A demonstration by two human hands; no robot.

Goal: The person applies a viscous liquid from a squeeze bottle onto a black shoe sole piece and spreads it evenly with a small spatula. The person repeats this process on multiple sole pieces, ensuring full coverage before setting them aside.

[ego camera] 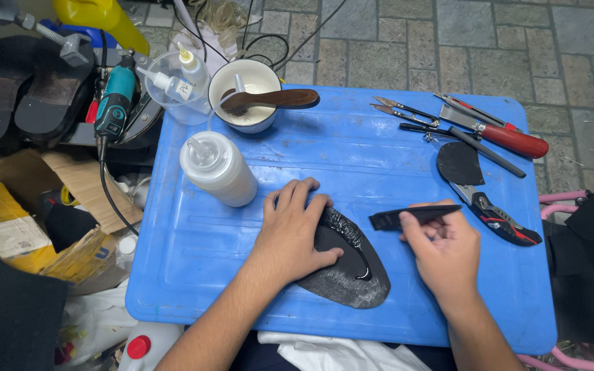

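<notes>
My left hand [295,230] lies flat with spread fingers on a black rubber shoe sole [349,271], pressing it onto the blue plastic tabletop [194,254]. A wet glossy streak shows on the sole beside my thumb. My right hand [445,251] pinches a thin black strip-shaped tool [410,216], held level just right of the sole, its tip pointing left. A white squeeze bottle [218,168] stands left of my left hand.
A white bowl [250,96] with a brown-handled tool across it sits at the back. Scissors [407,111], a red-handled knife [510,137], a black rubber piece [459,163] and a folding cutter [500,216] lie at the right. A teal rotary tool [113,103] and cardboard box [15,213] are left.
</notes>
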